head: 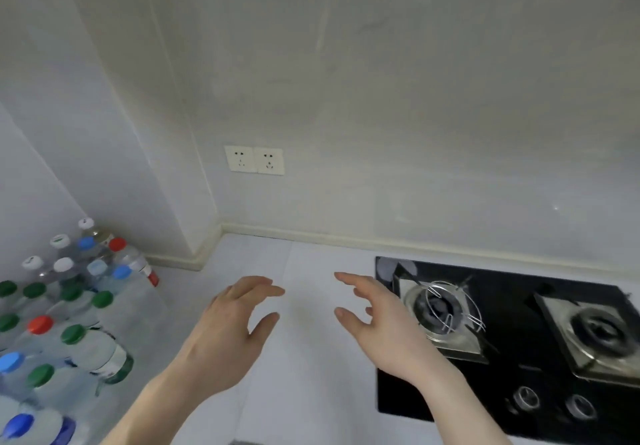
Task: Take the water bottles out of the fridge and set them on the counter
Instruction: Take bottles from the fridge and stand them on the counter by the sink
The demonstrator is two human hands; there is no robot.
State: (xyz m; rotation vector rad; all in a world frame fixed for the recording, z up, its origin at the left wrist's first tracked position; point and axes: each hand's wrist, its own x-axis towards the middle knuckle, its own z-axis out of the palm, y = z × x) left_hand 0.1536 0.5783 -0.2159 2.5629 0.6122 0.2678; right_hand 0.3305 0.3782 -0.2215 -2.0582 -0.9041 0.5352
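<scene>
Left hand (232, 320) and right hand (375, 316) hover over bare table (311, 358), fingers spread, holding nothing. Water bottles (65, 309) crowd table's left; gas hob (502, 337) sits right.

A crowd of water bottles (69, 313) stands on the counter (304, 375) at the left, against the left wall. A gas hob (502, 340) is set into the counter at the right. Between them, above bare counter, are the left hand (232, 323) and right hand (377, 320), apart. Two wall sockets (254, 160) sit on the far wall.
</scene>
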